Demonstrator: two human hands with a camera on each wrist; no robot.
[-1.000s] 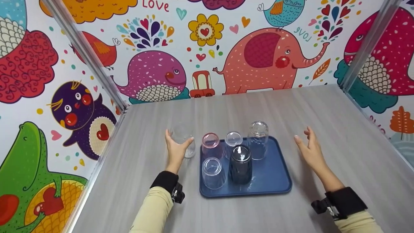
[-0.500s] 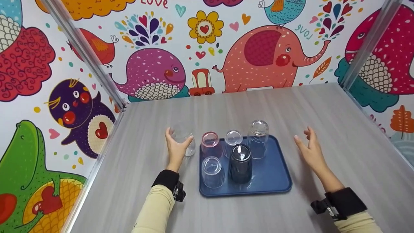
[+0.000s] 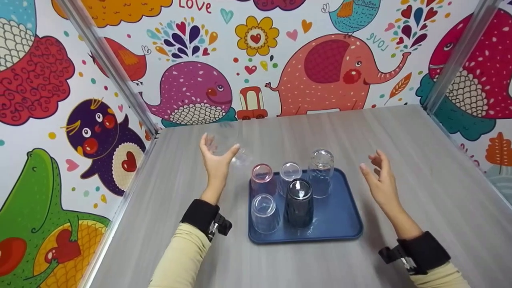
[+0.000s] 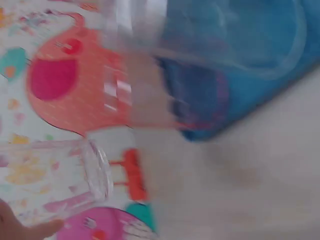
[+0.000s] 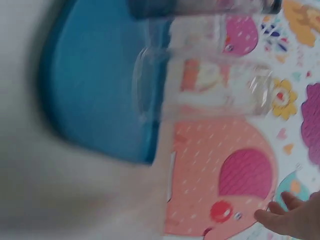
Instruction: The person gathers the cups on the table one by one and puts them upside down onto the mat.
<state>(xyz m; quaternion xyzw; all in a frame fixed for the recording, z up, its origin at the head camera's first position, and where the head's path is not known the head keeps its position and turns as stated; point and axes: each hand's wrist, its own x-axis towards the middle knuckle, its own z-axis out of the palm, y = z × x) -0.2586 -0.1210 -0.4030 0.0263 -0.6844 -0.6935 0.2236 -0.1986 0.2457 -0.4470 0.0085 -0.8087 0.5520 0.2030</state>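
Note:
A clear drinking glass [image 3: 225, 139] is in my left hand [image 3: 215, 166], gripped between curled fingers and thumb, above the table left of the blue tray [image 3: 342, 218]. The left wrist view shows the glass [image 4: 55, 177] beside my thumb. My right hand [image 3: 382, 182] hovers right of the tray, fingers loosely bent, holding nothing. Upside down on the tray stand a dark glass [image 3: 299, 206], a pink-tinted glass [image 3: 263, 182], a tall clear glass [image 3: 321, 178], a small clear glass [image 3: 290, 174] and another clear glass [image 3: 265, 216] at the front left.
The tray lies on a grey wood-grain table [image 3: 304, 264]. Printed panels with cartoon animals [image 3: 328, 76] stand behind the table and along both sides, with metal posts [image 3: 112, 72] at the corners. Both wrist views are blurred.
My left hand has raised the clear glass off the table and moved it away from me. The right hand has shifted slightly left and up. Glasses on the tray stay put.

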